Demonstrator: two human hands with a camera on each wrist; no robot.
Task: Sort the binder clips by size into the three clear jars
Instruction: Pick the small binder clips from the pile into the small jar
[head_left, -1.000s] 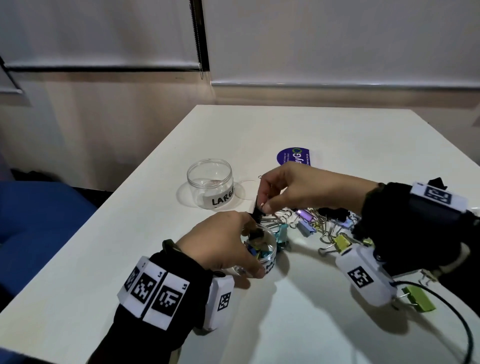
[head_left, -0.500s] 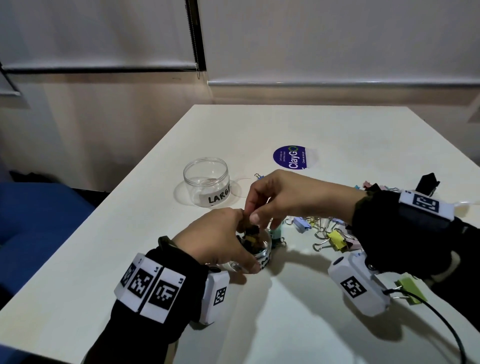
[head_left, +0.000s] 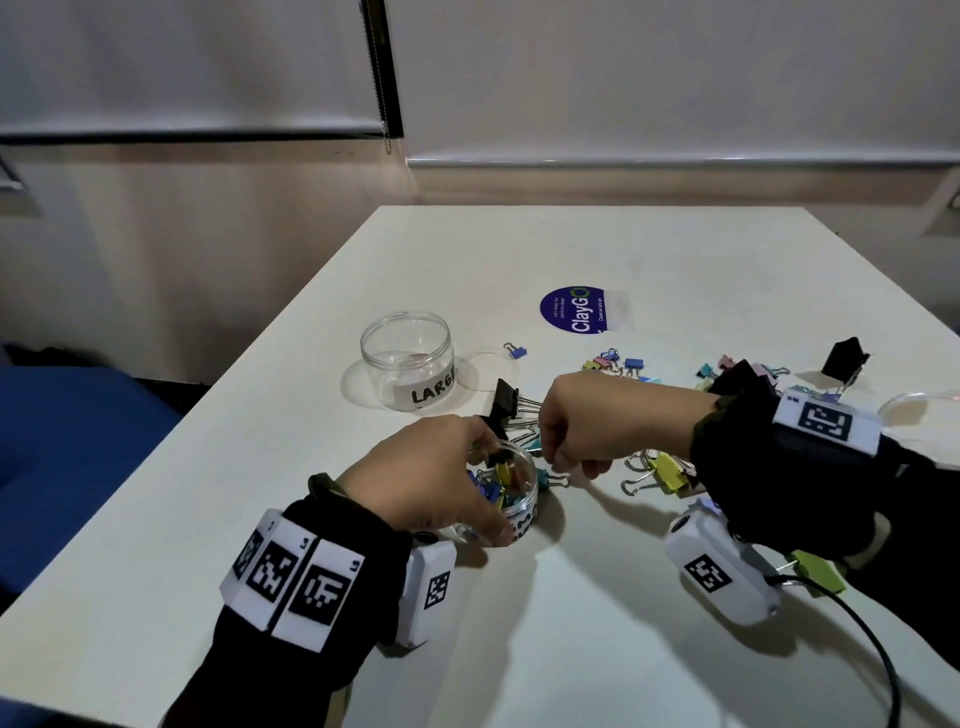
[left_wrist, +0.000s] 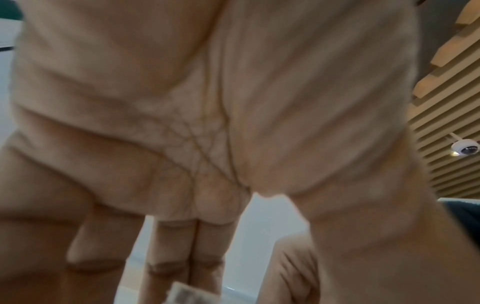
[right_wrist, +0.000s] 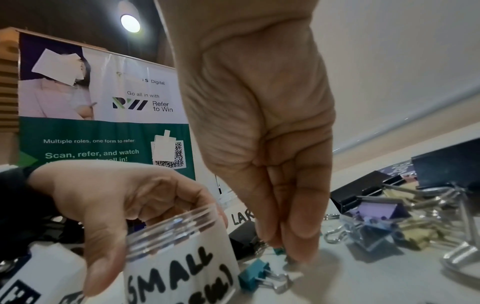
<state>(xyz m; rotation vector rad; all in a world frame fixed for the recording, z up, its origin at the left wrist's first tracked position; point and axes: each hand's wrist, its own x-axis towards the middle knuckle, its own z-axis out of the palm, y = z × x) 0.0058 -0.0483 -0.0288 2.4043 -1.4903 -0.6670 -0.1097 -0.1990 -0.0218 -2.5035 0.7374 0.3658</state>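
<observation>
My left hand (head_left: 475, 488) grips the clear jar labelled SMALL (head_left: 522, 499), which holds several coloured little clips; its label (right_wrist: 176, 273) fills the lower part of the right wrist view. My right hand (head_left: 553, 460) is down at the table just right of the jar, with fingers and thumb pressed together on a small teal clip (right_wrist: 279, 251). A second teal clip (right_wrist: 253, 273) lies against the jar. The clear jar marked LARGE (head_left: 408, 358) stands behind. Loose clips (head_left: 660, 475) spread to the right. The left wrist view shows only a blurred palm.
A big black clip (head_left: 501, 402) lies between the two jars, another (head_left: 847, 358) at the far right. A clear round rim (head_left: 919, 402) shows behind my right wrist. A blue ClayGo sticker (head_left: 574, 312) is farther back. The table's left edge (head_left: 197, 415) drops to a blue seat.
My right hand held a dark clip above the small jar, lowered to its mouth, and has now moved right and down to the table. My left hand has kept its hold on the jar.
</observation>
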